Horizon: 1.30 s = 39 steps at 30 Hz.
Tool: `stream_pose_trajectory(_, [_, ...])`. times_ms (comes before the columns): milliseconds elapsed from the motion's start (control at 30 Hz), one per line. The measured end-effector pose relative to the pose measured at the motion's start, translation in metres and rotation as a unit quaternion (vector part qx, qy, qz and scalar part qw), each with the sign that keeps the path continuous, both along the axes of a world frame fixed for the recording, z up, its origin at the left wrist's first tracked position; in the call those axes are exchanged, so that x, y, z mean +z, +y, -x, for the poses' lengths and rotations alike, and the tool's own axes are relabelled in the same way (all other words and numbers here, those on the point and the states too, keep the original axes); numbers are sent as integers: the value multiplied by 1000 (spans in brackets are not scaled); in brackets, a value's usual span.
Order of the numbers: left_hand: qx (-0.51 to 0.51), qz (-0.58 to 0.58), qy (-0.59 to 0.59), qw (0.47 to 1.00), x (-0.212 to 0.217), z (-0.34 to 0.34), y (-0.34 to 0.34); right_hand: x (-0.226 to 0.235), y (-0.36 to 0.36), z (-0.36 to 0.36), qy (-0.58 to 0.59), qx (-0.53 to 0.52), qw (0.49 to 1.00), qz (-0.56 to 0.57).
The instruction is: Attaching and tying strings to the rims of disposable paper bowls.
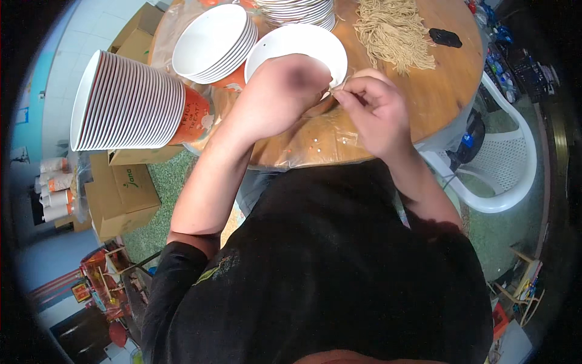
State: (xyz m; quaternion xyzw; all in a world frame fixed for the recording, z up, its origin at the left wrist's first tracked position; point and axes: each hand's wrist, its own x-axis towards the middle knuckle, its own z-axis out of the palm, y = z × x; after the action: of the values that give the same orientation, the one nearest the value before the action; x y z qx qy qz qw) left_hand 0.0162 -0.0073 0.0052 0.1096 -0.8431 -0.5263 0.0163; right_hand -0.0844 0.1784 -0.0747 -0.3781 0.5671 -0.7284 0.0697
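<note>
My right hand [377, 106] pinches a thin tan string [335, 90] between thumb and fingers. My left hand [285, 91] is closed beside it, at the near rim of a round white-lined bucket [327, 45]; its back hides most of its fingers and whatever they hold. The bucket's open mouth faces up, and its lower part is hidden behind my left hand. Both hands are close together over the near part of the table. A loose bundle of tan strings [394, 33] lies beyond my right hand.
A tall nested stack of orange and white buckets [130, 103] lies tipped at the table's left edge. More nested buckets [212, 45] and stacked white rims [297, 11] stand farther back. A black object [445, 37] lies on the plastic-covered round table [448, 85]. A white chair [503, 151] and cardboard boxes [124, 194] flank it.
</note>
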Motion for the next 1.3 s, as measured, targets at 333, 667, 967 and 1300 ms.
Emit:
stream_pose_trajectory(333, [-2, -68, 38, 997, -1, 3, -1, 26, 6, 11, 367, -123, 915, -115])
stream_pose_trajectory(667, [14, -110, 7, 994, 7, 0, 8, 7, -7, 7, 336, -231, 913, -35])
stream_pose_trajectory(967, [-27, -99, 13, 995, 4, 1, 5, 2, -7, 6, 359, -227, 905, 0])
stream_pose_trajectory(1300, [-20, -42, 4, 999, 6, 1, 7, -1, -4, 6, 363, -234, 902, -2])
